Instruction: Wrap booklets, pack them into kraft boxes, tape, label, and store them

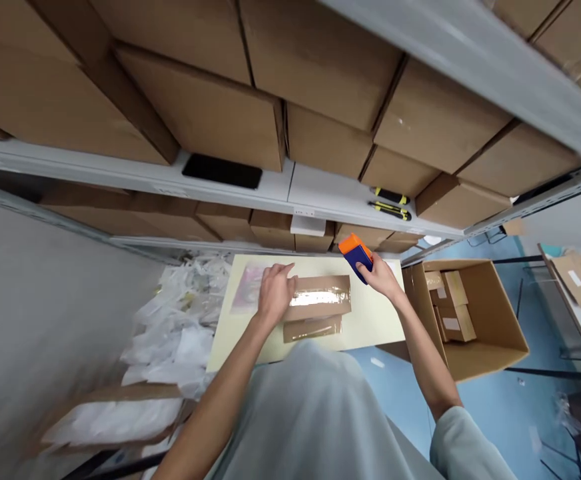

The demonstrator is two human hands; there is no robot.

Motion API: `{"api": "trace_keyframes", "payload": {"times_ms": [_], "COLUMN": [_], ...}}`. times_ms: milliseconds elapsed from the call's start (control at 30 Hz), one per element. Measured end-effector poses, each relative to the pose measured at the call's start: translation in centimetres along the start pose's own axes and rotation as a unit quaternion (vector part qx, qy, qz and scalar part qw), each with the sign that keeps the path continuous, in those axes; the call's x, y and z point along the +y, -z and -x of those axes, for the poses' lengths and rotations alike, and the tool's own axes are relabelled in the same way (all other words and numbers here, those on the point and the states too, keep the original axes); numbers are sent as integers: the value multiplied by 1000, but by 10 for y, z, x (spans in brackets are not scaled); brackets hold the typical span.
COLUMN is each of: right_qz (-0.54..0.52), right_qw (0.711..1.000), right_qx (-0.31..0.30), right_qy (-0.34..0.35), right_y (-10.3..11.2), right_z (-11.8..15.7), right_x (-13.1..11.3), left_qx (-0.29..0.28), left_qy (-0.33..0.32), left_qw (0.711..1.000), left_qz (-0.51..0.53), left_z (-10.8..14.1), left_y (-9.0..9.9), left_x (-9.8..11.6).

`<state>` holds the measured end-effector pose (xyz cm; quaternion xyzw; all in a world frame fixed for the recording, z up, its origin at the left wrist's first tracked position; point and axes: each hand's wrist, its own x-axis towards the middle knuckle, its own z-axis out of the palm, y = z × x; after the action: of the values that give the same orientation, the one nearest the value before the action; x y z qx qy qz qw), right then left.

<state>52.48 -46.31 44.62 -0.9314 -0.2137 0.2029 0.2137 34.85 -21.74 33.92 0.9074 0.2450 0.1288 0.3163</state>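
Note:
On the pale yellow board (370,327) lies a brown cardboard box (320,297) with shiny clear tape along its top. A second taped box (313,329) sits beside it, nearer my body. My left hand (275,291) rests at the left end of the first box, its fingers partly spread, touching the cardboard. Up and to the right of the boxes, my right hand (378,273) is closed round an orange and dark blue tape dispenser (356,257), held clear of the box. A pinkish plastic bag (247,288) lies left of my left hand.
Shelves (320,190) with large cartons stand ahead, holding a black phone (222,171) and yellow-black cutters (390,203). An open carton (500,320) with small boxes stands right. Crumpled plastic (175,327) is piled left. A side table (570,300) is far right.

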Motion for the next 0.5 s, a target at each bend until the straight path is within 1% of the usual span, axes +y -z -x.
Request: {"api": "trace_keyframes", "payload": {"times_ms": [67, 100, 200, 267, 367, 433, 500], "right_qz": [-3, 3, 59, 131, 206, 216, 216], "right_qw": [998, 995, 982, 971, 961, 961, 961], "right_qx": [31, 44, 72, 78, 77, 77, 78], "right_qy": [59, 88, 164, 182, 167, 157, 154], "right_y": [10, 15, 29, 36, 37, 33, 27], "right_z": [-26, -40, -86, -112, -140, -150, -155], "right_x": [-34, -51, -101, -129, -155, -163, -163], "left_qx": [58, 86, 148, 174, 184, 170, 149], "left_qy": [-58, -76, -91, -87, -80, -68, -49], "left_qw": [993, 985, 960, 943, 919, 904, 890], "left_qz": [89, 129, 221, 271, 340, 386, 428], "left_z": [-36, -55, -104, -127, -144, -145, -141], "left_y": [21, 32, 64, 80, 92, 93, 90], "left_x": [28, 43, 81, 97, 104, 102, 95]}}
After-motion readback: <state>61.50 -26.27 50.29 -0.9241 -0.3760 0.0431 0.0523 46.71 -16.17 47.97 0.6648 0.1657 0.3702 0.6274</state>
